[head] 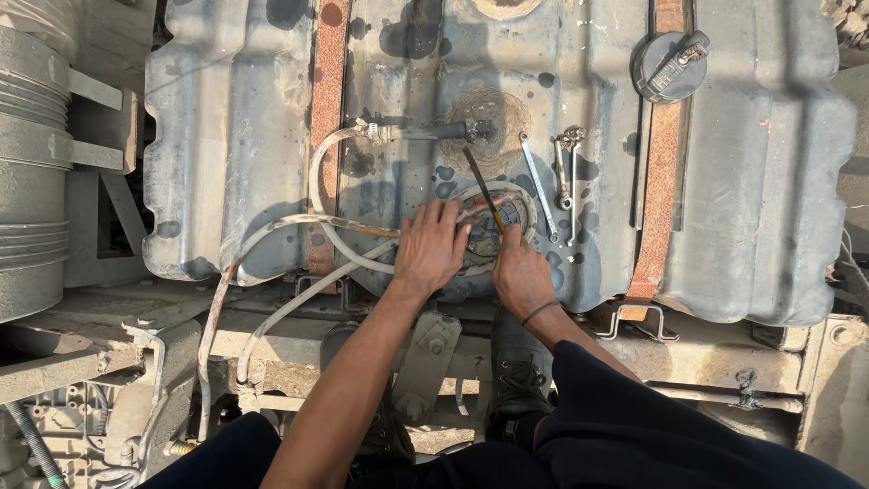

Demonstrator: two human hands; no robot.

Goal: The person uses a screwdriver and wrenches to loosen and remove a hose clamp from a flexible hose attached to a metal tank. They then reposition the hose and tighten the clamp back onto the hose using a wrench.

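Left hand [430, 246] lies flat, fingers spread, on the round fitting [493, 226] atop a grey ribbed metal fuel tank [561, 81]; right hand [519, 272] is closed round a thin dark rod [480, 186] w/ its tip in the fitting. Best done w/ steady downward pressure, clear of the pale hoses [319, 195].

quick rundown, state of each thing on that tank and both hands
filler cap: seated on the tank, shut
round fitting: under both hands
left hand: flat, fingers spread on the fitting
right hand: gripping a thin rod
thin rod: tilted, tip at the fitting
hose: clamped to the tank pipe
wrenches: lying loose on the tank
metal straps: rusted
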